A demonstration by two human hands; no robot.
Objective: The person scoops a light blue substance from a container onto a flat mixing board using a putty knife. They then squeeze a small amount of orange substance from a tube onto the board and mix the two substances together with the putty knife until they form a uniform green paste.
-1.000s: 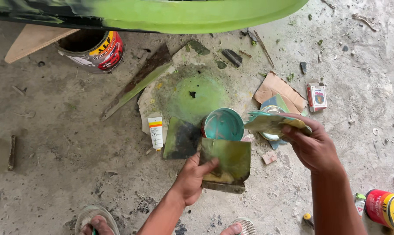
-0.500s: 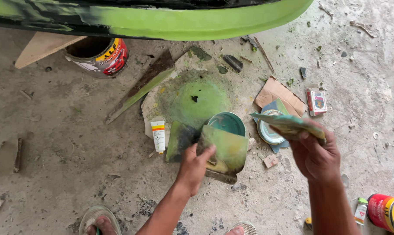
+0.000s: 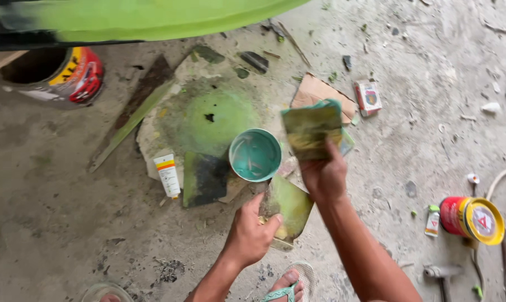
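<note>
My left hand (image 3: 252, 228) grips a green-smeared flat scraper blade (image 3: 289, 208), held low above the concrete floor. My right hand (image 3: 323, 174) holds up a second paint-stained flat board (image 3: 311, 128), tilted toward me. Just left of both sits a small round tin (image 3: 255, 154) with teal-green paste inside. It rests on a stained cardboard sheet (image 3: 214, 114) smeared with bright green. A small white tube (image 3: 167, 174) lies at the sheet's left edge, beside a dark square plate (image 3: 205, 178).
A bright green curved body panel (image 3: 152, 19) spans the top. An open red-and-yellow can (image 3: 54, 75) stands upper left, a closed red can with yellow lid (image 3: 473, 220) lower right. A small carton (image 3: 368, 96), cardboard scrap (image 3: 314, 90) and a wooden strip (image 3: 132, 114) lie around. My sandalled foot (image 3: 289, 282) is below.
My right hand has lifted its board upright and moved left over the tin's right side. My left hand has lowered the green blade away from the tin. The view shifted slightly.
</note>
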